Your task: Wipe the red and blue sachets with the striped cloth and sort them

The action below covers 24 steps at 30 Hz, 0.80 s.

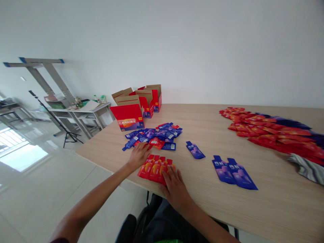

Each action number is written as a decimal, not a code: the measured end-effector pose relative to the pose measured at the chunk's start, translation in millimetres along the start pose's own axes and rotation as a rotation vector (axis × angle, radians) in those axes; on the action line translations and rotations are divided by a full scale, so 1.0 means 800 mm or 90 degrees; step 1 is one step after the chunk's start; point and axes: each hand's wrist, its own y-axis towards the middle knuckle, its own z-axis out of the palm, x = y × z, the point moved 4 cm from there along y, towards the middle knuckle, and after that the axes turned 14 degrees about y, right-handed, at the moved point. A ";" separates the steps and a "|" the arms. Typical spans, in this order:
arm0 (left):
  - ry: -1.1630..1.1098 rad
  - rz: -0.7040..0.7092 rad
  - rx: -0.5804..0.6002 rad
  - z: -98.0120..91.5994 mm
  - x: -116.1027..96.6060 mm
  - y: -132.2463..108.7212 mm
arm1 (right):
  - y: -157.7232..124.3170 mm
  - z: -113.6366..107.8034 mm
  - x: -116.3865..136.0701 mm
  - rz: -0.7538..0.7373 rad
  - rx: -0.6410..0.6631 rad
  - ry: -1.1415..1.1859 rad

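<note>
Several red pouches (155,170) lie overlapped in a row near the table's front edge. My right hand (174,185) rests on the right end of this row, fingers spread. My left hand (139,155) is at the row's upper left, by the near edge of a mixed pile of blue and red pouches (165,134); its fingers are apart, and nothing is visibly held in it. One blue pouch (195,150) lies alone right of the pile. Two overlapping blue pouches (234,172) lie farther right.
Open red boxes (130,118) stand at the table's back left. Long rows of red and blue pouches (273,130) cover the right side, with a striped cloth (307,168) beside them. A tripod (68,131) and side desk (93,111) are beyond the left edge.
</note>
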 end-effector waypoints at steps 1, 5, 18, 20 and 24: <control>0.015 0.011 0.003 0.004 -0.003 0.015 | 0.000 0.000 0.001 0.001 0.009 -0.004; 0.065 0.072 0.052 0.020 -0.024 0.057 | 0.001 -0.003 0.004 0.005 0.016 -0.013; 0.085 0.213 0.120 0.046 -0.011 0.051 | -0.001 0.002 0.003 -0.004 -0.016 -0.014; 0.053 0.211 0.101 0.040 -0.003 0.047 | 0.000 0.002 0.004 -0.010 -0.018 -0.021; -0.009 0.187 0.068 0.023 0.007 0.039 | 0.001 0.002 0.005 -0.017 -0.030 -0.022</control>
